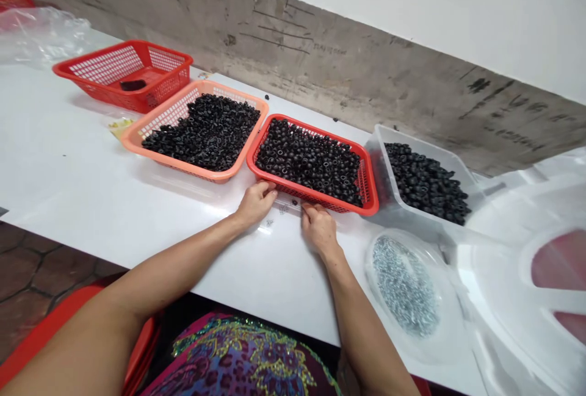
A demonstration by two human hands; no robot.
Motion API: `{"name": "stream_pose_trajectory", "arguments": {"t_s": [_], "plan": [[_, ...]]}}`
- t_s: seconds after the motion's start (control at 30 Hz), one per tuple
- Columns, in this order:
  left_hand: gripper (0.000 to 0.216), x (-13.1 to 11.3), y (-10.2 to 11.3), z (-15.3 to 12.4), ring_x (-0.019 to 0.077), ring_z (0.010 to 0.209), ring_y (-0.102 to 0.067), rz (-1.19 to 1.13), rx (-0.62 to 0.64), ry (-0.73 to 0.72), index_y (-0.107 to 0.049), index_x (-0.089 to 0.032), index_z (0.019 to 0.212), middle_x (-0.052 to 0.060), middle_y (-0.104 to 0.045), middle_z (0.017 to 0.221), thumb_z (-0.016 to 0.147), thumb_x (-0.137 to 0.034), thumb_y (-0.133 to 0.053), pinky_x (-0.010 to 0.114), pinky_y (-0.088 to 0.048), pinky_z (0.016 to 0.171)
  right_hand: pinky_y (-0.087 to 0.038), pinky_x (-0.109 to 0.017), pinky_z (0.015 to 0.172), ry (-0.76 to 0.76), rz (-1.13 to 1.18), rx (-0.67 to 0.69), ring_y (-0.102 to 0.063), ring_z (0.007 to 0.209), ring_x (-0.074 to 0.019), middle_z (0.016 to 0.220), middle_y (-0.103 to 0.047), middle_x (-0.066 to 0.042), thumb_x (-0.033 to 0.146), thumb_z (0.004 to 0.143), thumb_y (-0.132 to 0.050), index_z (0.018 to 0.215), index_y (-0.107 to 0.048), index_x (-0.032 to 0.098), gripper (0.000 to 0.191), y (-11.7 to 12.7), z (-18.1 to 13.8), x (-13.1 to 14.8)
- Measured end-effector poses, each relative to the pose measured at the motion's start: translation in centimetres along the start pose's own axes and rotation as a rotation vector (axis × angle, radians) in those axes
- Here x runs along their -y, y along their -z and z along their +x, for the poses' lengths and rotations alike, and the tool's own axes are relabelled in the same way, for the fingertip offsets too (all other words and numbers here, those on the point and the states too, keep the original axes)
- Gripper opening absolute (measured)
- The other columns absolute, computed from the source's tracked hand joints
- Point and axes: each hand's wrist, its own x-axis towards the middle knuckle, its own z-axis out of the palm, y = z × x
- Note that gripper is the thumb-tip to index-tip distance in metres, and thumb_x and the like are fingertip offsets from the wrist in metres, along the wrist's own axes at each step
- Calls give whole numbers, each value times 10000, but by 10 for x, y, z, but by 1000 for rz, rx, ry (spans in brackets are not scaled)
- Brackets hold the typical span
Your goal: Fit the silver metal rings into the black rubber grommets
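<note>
The left grip (256,204) and the right grip (320,229) lie released, the left touching a red basket (368,176) of black rubber rings (309,161) just ahead of both; a knock could spill rings across the tabletop (91,158).

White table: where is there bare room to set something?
Widest patch: the white table, left of and in front of the orange basket. A narrower strip runs between the red basket and the table's front edge, holding the left hand and right hand. Crowded: around the clear tub and dish of metal bits.
</note>
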Motion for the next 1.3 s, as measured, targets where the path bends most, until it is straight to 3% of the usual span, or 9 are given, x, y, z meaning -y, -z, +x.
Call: {"name": "stream_pose_trajectory", "arguments": {"t_s": [0.13, 0.23, 0.4, 0.57, 0.73, 0.93, 1.1, 1.3], "plan": [[243, 4, 2, 0, 222, 969, -654, 245, 140, -239, -740, -165, 953, 75, -726, 1014, 790, -108, -570, 365, -522, 930, -553, -357, 811, 45, 89, -165, -680, 870, -257, 977, -731, -141, 176, 907, -473, 1114, -727, 136, 330, -11, 1, -5], [289, 3, 4, -1, 254, 1064, -637, 388, 294, -368, -753, -178, 969, 80, -732, 1049, 774, -82, -563, 416, -488, 1014, -535, -379, 910, 142, 171, -262, -648, 969, -266, 1008, -713, -155, 163, 908, -463, 1107, -718, 128, 326, -17, 3, -3], [414, 2, 3, -3, 286, 1196, -588, 441, 417, -484, -716, -205, 1157, 88, -695, 1244, 767, -109, -616, 488, -405, 1100, -471, -425, 1023, 229, 161, -210, -595, 1045, -275, 1116, -674, -160, 126, 898, -468, 1236, -671, 145, 394, -17, 5, 9], [445, 9, -2, -3, 297, 1175, -579, 412, 432, -467, -699, -230, 1194, 71, -717, 1206, 761, -131, -669, 505, -419, 1068, -506, -377, 927, 220, 123, -128, -586, 976, -258, 1011, -658, -128, 110, 893, -484, 1091, -738, 189, 332, -14, 6, 13], [382, 13, -2, -2, 273, 988, -633, 347, 386, -466, -751, -207, 1069, 74, -748, 1014, 735, -65, -633, 458, -494, 946, -505, -368, 929, 249, 220, -133, -593, 956, -247, 957, -659, -117, 141, 923, -487, 947, -743, 187, 261, -14, 5, 9], [531, 15, 0, 0, 253, 987, -636, 323, 438, -486, -725, -186, 1135, 62, -754, 1018, 675, 5, -542, 415, -490, 946, -524, -388, 876, 335, 363, -133, -599, 918, -241, 931, -657, -109, 151, 905, -490, 988, -737, 188, 263, -17, 1, 4], [409, 11, -1, -3, 288, 1040, -621, 326, 422, -457, -736, -201, 1109, 76, -742, 1067, 711, -125, -683, 456, -457, 976, -529, -406, 860, 361, 417, -116, -603, 905, -241, 938, -663, -103, 187, 903, -520, 991, -755, 205, 251, -17, 2, 2], [374, 10, -2, -3, 251, 951, -641, 290, 422, -407, -745, -206, 1058, 52, -758, 928, 731, -66, -631, 414, -477, 919, -542, -395, 860, 323, 511, -119, -629, 926, -236, 952, -674, -105, 204, 918, -521, 1045, -755, 204, 267, -12, 0, 1]]}}
